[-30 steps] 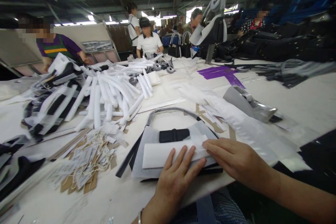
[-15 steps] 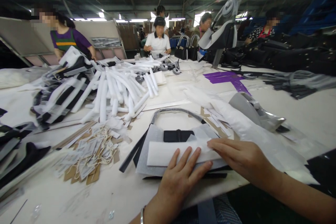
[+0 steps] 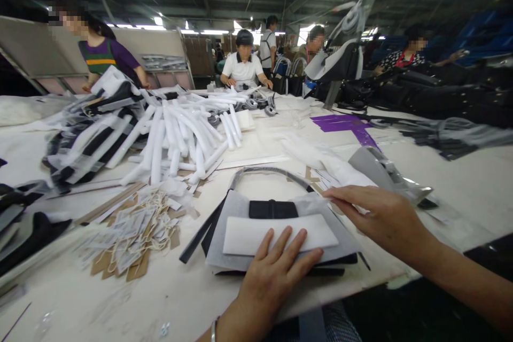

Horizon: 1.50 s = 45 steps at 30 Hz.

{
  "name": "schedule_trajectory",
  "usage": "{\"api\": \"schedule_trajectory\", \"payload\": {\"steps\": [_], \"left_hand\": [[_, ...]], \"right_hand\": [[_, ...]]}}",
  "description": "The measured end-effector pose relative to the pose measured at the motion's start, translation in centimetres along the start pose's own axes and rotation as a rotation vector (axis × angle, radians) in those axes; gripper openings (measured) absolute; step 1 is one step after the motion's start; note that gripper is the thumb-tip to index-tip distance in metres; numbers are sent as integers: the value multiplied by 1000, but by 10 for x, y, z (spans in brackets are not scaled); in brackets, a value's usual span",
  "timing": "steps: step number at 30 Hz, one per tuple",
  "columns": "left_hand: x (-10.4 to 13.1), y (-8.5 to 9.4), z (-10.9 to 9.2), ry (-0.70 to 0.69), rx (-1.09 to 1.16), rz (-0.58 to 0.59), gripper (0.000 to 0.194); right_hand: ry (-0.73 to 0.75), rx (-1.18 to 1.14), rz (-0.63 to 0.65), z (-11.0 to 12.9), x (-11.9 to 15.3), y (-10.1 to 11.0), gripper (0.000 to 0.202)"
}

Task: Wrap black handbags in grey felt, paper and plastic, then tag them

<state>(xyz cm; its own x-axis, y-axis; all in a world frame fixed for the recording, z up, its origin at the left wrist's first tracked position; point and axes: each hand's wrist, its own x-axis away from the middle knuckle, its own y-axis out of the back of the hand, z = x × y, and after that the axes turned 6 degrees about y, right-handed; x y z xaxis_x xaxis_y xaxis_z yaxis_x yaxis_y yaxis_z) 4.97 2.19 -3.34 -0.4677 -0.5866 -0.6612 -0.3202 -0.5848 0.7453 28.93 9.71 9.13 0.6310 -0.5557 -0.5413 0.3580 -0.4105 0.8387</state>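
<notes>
A dark handbag with a wrapped, arched handle (image 3: 272,171) lies on the table. Thin translucent sheet (image 3: 236,208) covers its front, leaving a black clasp strap (image 3: 273,209) bare. My left hand (image 3: 276,272) lies with fingers spread on a folded white foam strip (image 3: 244,235) across the bag's lower front. My right hand (image 3: 380,214) is at the bag's upper right corner, its thumb and fingertips pressed together at the edge of the thin sheet; what they pinch is too small to make out.
Tags with strings (image 3: 128,235) lie left of the bag. White foam tubes (image 3: 172,133) are heaped beyond them. Grey wrapped material (image 3: 377,171) and purple strips (image 3: 344,124) lie to the right. A person in white (image 3: 243,67) sits across the table (image 3: 192,304); others are around.
My right hand has moved up and right, off the foam strip, whose right end now shows. White sheeting on the right has shifted away. A standing person in the background has moved right.
</notes>
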Motion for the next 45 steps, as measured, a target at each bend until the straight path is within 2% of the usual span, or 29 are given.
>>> {"api": "schedule_trajectory", "payload": {"steps": [6,10,20,26,31,40,45], "left_hand": [[0,0,0,7,12,-9,46],[-1,1,0,5,21,-1,45],[0,0,0,54,73,68,48],[1,0,0,47,76,98,49],[-1,0,0,39,67,63,48],[2,1,-1,23,83,83,51],[3,0,0,21,123,46,52]], "right_hand": [[192,101,-40,19,19,4,23],[256,91,-26,35,38,1,29],[147,54,-16,61,63,-4,27],[138,27,-58,62,62,-7,28],[167,13,-121,57,62,-12,27],[184,15,-205,54,55,-9,24],[188,16,-189,56,60,-10,22]]}}
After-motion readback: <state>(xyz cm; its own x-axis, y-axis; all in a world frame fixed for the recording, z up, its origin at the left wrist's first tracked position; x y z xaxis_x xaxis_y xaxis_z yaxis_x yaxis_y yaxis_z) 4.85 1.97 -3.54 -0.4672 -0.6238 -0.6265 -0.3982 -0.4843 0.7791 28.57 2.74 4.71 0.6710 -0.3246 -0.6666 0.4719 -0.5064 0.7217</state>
